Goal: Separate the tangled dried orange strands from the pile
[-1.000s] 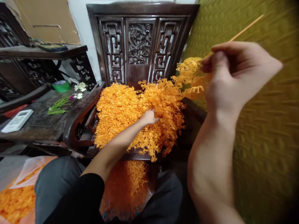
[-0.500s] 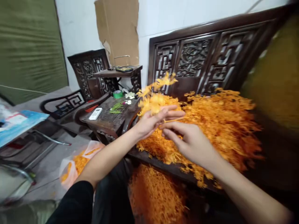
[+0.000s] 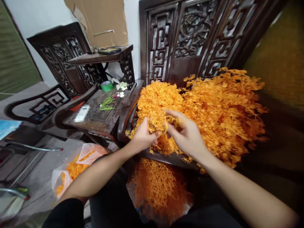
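Mid-frame, your left hand (image 3: 142,138) and right hand (image 3: 187,134) pinch an orange sprig clump (image 3: 158,121) between their fingertips, above the orange pile (image 3: 213,107).

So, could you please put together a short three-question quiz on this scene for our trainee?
1. True or false: the left hand and right hand both grip one orange clump.
2. Which sits on the side table: A a green tape roll, B scissors, C a mug?
3. Fill in: the plastic bag on the floor holds ___ sprigs.
Key: 1 true; 2 A; 3 orange.
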`<state>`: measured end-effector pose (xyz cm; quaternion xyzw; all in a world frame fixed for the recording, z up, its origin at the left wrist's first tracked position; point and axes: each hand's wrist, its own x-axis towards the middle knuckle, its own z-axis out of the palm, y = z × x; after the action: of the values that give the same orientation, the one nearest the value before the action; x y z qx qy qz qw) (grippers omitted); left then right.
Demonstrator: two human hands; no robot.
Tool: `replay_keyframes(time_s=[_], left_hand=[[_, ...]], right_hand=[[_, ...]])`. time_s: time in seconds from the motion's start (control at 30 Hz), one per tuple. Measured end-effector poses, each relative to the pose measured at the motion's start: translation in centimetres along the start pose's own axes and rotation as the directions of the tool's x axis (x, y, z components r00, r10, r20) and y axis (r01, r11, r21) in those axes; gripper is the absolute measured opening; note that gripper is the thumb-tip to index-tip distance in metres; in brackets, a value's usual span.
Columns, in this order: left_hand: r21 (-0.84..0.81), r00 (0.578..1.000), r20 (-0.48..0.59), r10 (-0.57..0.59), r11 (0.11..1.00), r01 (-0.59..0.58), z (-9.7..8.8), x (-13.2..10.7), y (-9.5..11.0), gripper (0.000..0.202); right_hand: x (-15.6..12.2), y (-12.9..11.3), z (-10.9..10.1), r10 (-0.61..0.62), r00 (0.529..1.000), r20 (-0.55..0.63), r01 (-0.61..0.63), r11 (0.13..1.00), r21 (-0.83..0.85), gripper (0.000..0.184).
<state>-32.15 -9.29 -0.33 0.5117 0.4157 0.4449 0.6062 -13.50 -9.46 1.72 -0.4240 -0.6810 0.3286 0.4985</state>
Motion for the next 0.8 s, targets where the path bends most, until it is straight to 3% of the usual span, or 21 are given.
replay_keyframes(time_s=[0.07,0.13,0.23,0.33,0.4,0.47,0.57,0.63,0.67,0.7,0.73,0.8], left_hand=[[-0.046,0.987,0.142,-0.077,0.995,0.084,0.2,-0.4,0.7,0.068],[-0.148,0.973,0.217,-0.084,0.982,0.118,0.2,-0.7,1.6,0.067],[-0.227,0.992,0.111,-0.053,0.971,0.077,0.0,-0.7,2.2,0.044],[-0.228,0.998,-0.046,-0.041,0.973,0.030,-0.5,-0.5,1.8,0.033],[-0.239,0.998,-0.063,-0.029,0.971,0.013,-1.0,-0.6,1.5,0.034],[-0.231,0.999,-0.038,-0.033,0.973,0.024,-1.9,-0.8,1.5,0.031],[-0.147,0.980,0.170,-0.102,0.981,0.128,-3.9,-1.2,1.8,0.033],[-0.021,0.912,0.377,-0.161,0.983,0.182,-5.1,-1.2,2.1,0.052],[0.033,0.887,0.428,-0.176,0.983,0.179,-5.5,-1.1,2.2,0.061],[0.069,0.889,0.422,-0.177,0.984,0.163,-5.6,-1.0,2.3,0.067],[0.087,0.920,0.358,-0.156,0.987,0.134,-5.4,-0.8,2.3,0.072],[0.106,0.989,0.140,-0.056,0.993,0.041,-4.2,-0.4,2.3,0.080]], right_hand=[[0.9,0.6,0.4,0.056,0.996,-0.064,-0.052,0.997,0.061,0.028],[1.7,1.3,0.4,0.121,0.991,-0.047,-0.113,0.982,0.149,0.024],[2.4,2.3,0.0,0.201,0.979,0.043,-0.206,0.948,0.243,0.028],[2.7,2.9,-0.6,0.263,0.964,-0.041,-0.244,0.934,0.261,0.030],[2.7,2.9,-1.2,0.265,0.963,-0.042,-0.252,0.947,0.200,0.032],[2.8,2.7,-1.9,0.245,0.966,0.078,-0.254,0.955,0.154,0.034],[2.5,2.4,-2.7,0.207,0.962,0.179,-0.236,0.959,0.157,0.033],[2.1,2.3,-3.0,0.187,0.977,0.103,-0.199,0.972,0.123,0.030],[1.7,2.2,-3.1,0.176,0.982,0.068,-0.183,0.978,0.098,0.028],[1.4,2.2,-3.2,0.166,0.985,0.048,-0.169,0.983,0.076,0.027],[1.0,2.0,-3.3,0.154,0.987,0.045,-0.157,0.986,0.062,0.027],[0.2,1.7,-3.5,0.121,0.990,0.073,-0.124,0.991,0.045,0.026]])
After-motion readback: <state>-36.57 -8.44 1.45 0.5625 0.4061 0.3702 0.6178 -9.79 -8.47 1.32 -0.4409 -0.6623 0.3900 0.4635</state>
